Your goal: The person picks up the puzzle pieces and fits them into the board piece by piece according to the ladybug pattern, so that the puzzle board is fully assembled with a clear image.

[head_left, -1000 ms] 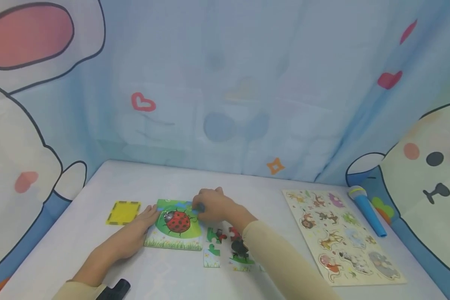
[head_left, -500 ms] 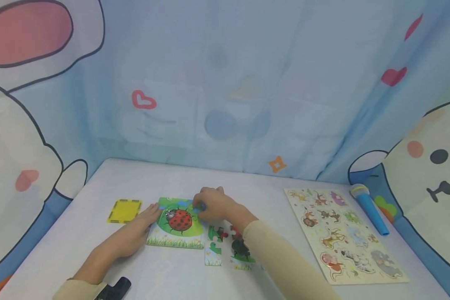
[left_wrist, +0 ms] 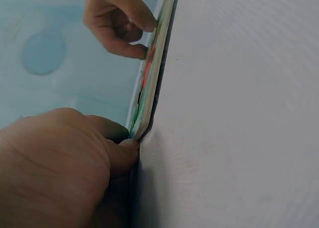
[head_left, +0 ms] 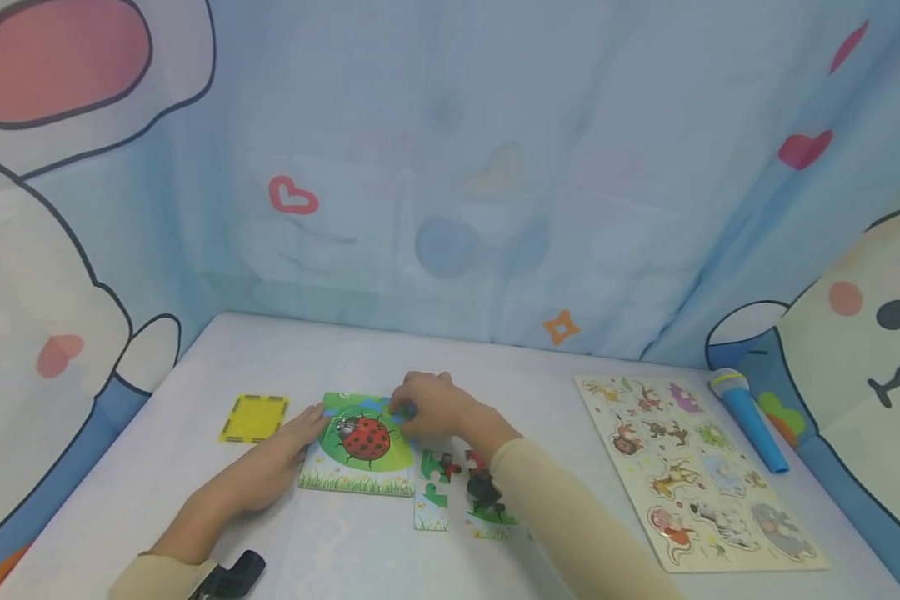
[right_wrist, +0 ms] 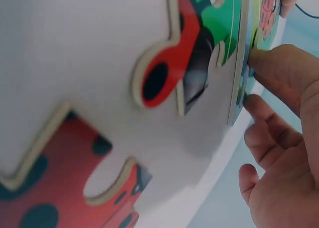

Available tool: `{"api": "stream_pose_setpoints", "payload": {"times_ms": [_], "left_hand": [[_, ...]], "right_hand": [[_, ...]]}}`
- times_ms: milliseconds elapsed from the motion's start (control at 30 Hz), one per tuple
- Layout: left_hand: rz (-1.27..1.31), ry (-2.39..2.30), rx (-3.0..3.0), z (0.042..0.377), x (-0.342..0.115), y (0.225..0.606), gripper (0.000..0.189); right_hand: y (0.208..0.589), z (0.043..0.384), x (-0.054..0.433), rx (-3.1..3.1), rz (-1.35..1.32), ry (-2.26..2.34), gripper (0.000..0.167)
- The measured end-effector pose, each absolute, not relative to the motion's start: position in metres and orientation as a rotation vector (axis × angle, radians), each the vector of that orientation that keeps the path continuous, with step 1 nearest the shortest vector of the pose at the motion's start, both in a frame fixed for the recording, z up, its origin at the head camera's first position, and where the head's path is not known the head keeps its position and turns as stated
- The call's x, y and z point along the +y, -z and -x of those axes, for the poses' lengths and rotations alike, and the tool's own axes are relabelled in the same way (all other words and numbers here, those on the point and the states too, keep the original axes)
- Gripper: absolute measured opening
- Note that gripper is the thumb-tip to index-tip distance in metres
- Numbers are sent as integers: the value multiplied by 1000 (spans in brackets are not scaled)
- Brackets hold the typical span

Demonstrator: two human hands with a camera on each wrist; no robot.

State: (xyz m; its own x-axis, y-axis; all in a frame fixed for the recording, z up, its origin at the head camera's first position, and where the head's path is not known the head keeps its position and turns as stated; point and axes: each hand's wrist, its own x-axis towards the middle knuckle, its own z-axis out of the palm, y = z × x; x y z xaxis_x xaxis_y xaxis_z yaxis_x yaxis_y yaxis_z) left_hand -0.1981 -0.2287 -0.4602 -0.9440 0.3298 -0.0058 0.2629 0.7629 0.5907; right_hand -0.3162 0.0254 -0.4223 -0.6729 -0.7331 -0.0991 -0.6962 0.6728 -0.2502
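Observation:
A ladybird jigsaw puzzle in a square board (head_left: pixel 365 437) lies on the table. My left hand (head_left: pixel 273 462) rests along its left edge, fingers fairly straight; in the left wrist view its thumb (left_wrist: pixel 123 157) touches the board's corner. My right hand (head_left: pixel 438 406) is over the upper right corner, where thumb and fingertips pinch a small bluish puzzle piece, mostly hidden by the fingers. Loose wooden puzzle pieces lie just right of the board: a green and red one (head_left: pixel 438 467), a green and white one (head_left: pixel 431 508), and a red and black one (right_wrist: pixel 164 71).
A yellow square tile (head_left: pixel 254 418) lies left of my left hand. On the right are a wooden animal puzzle board (head_left: pixel 697 475) and a blue toy microphone (head_left: pixel 750 421). A patterned blue curtain (head_left: pixel 450 167) hangs behind the table.
The whole head view has shifted slightly, so everything sits a little further right. Both hands keep nearly the same places on the board; the right fingers stay at its upper right corner.

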Motion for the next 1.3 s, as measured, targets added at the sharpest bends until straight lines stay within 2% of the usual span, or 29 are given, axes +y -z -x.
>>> {"api": "stream_pose_setpoints", "payload": {"times_ms": [533, 1000, 1300], "left_hand": [[-509, -946, 2844, 198, -228, 455, 47], [-463, -1045, 2787, 200, -235, 458, 48], [-479, -1065, 2780, 199, -238, 456, 51]], "right_hand": [[429, 316, 35, 2686, 1075, 411, 24], [430, 317, 37, 2651, 1142, 449, 25], [426, 310, 64, 2646, 1044, 503, 20]]}}
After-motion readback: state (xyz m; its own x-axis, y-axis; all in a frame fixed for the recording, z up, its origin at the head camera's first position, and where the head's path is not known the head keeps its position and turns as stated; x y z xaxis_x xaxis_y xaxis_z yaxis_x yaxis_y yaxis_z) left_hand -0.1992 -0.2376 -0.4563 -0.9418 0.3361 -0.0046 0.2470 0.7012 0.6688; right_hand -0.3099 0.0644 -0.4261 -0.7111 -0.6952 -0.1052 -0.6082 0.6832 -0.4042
